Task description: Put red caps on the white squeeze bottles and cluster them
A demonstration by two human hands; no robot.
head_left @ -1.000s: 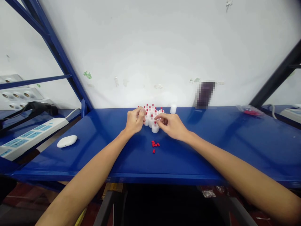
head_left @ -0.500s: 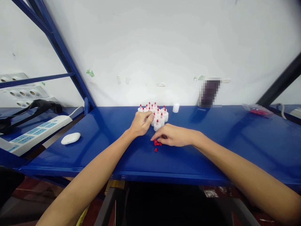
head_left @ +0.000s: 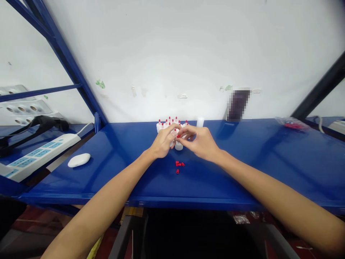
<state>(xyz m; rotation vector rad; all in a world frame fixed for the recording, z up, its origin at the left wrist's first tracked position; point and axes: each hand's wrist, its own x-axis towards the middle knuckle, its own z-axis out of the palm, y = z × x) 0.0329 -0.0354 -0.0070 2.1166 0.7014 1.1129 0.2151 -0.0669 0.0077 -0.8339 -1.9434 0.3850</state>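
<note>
Several small white bottles (head_left: 160,126) with red tips stand in a cluster near the wall, partly hidden behind both hands. My left hand (head_left: 164,141) has its fingers wrapped round a white bottle at the front left of the cluster. Fingertips of my right hand (head_left: 199,141) pinch a small red cap (head_left: 178,136) close beside my left fingers, above a white bottle (head_left: 179,146). Several loose red caps (head_left: 179,164) lie on the blue table (head_left: 151,183) in front of the hands.
A white cylinder (head_left: 200,122) stands right of the cluster. At the left are a white oval case (head_left: 79,160), a power strip (head_left: 43,153) and a black strap (head_left: 40,126). A dark blurred-out object (head_left: 238,105) leans on the wall. A plastic bag (head_left: 293,124) lies back right.
My right hand has moved up from the loose caps to my left hand, with a red cap in its fingertips. Fewer caps lie on the table. My left fingers have closed round a bottle.
</note>
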